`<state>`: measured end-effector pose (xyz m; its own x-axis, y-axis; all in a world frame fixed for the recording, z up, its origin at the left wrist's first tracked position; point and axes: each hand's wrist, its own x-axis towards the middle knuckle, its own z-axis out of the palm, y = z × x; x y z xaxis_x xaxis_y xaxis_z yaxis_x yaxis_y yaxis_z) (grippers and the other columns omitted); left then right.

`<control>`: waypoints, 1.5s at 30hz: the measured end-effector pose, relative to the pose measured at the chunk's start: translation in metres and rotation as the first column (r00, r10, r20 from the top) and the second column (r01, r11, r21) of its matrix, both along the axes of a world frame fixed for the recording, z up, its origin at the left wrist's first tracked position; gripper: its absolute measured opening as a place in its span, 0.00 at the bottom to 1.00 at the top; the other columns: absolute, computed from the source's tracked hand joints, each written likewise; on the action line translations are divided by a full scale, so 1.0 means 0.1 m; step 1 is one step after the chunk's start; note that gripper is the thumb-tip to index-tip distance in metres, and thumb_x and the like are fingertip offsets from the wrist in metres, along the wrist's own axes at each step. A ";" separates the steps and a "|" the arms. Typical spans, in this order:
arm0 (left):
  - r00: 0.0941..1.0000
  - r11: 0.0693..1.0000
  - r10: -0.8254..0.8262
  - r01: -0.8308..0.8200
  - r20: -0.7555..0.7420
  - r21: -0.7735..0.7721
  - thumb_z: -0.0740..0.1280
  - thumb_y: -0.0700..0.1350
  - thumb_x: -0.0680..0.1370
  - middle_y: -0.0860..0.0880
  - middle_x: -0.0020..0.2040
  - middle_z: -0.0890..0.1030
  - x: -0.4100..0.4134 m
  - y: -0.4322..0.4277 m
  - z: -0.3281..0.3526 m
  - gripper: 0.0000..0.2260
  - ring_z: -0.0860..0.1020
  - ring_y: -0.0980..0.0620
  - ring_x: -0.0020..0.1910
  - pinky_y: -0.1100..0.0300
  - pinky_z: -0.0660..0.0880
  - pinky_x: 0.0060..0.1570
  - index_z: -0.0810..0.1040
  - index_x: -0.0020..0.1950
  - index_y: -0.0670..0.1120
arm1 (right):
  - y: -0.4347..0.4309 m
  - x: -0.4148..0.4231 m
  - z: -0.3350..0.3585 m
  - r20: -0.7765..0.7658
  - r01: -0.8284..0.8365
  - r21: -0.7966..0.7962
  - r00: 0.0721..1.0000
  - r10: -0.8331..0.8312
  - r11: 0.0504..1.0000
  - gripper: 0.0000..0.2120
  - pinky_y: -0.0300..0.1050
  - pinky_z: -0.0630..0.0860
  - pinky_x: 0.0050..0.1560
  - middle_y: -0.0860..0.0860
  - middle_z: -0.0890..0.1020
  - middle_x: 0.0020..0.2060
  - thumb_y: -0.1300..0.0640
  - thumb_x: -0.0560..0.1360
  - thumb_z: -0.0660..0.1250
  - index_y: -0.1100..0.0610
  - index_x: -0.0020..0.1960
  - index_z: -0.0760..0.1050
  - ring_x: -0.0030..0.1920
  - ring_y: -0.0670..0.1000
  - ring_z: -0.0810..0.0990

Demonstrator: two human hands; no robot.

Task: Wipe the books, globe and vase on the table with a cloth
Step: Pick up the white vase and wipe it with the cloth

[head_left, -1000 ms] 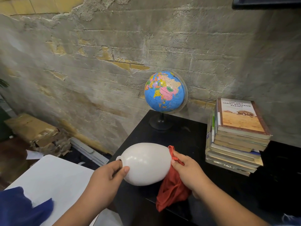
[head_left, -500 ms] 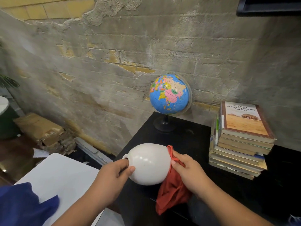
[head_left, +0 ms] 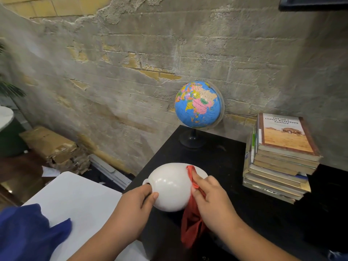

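Note:
A white egg-shaped vase [head_left: 170, 186] lies on its side in the air over the near left corner of the black table [head_left: 222, 161], its mouth pointing left. My left hand [head_left: 134, 206] grips it at the neck. My right hand [head_left: 209, 199] holds a red cloth [head_left: 192, 221] against the vase's right side; the cloth hangs down below the hand. A blue globe [head_left: 197, 104] on a black stand sits at the table's far edge by the wall. A stack of several books [head_left: 278, 159] stands at the right.
A rough brick wall runs behind the table. A white surface [head_left: 75, 200] lies at lower left with a blue cloth [head_left: 28, 232] on it. Crumpled cardboard [head_left: 52, 146] sits on the floor by the wall.
My right hand has slid the red cloth further up and over the vase's right side. The vase stays in my left hand. The camera has tilted slightly.

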<state>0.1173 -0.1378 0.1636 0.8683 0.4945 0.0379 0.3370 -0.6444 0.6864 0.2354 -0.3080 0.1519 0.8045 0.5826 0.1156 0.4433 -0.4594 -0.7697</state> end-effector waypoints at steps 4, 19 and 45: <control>0.999 1.000 -0.001 0.001 0.055 -0.015 0.59 0.47 0.81 0.52 0.39 0.78 0.04 -0.09 0.04 0.08 0.76 0.55 0.39 0.63 0.71 0.37 0.75 0.45 0.49 | 0.12 -0.41 0.11 0.254 -0.262 -0.184 0.918 0.304 0.947 0.29 0.41 0.74 0.54 0.42 0.64 0.51 0.53 0.81 0.59 0.32 0.74 0.51 0.50 0.47 0.71; 0.977 0.943 -0.214 0.204 0.008 0.262 0.59 0.48 0.81 0.52 0.37 0.71 0.08 -0.09 0.09 0.10 0.71 0.53 0.39 0.62 0.66 0.38 0.69 0.41 0.46 | 0.17 -0.15 0.48 0.271 -0.113 -0.376 0.936 0.225 0.920 0.25 0.47 0.73 0.53 0.45 0.66 0.55 0.49 0.81 0.53 0.32 0.74 0.50 0.54 0.51 0.73; 0.995 0.964 0.082 -0.092 -0.048 -0.251 0.64 0.47 0.78 0.49 0.27 0.77 0.01 0.05 -0.10 0.13 0.74 0.55 0.30 0.66 0.69 0.34 0.74 0.33 0.50 | -0.15 0.42 -0.33 -0.368 0.174 -0.068 0.911 -0.187 0.982 0.22 0.41 0.66 0.64 0.51 0.73 0.67 0.52 0.81 0.57 0.37 0.73 0.60 0.66 0.52 0.72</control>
<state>0.1184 -0.1329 0.1535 0.8201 0.5574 -0.1294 0.4123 -0.4189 0.8090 0.2771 -0.3229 0.1188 0.8775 0.4217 -0.2285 0.0356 -0.5324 -0.8458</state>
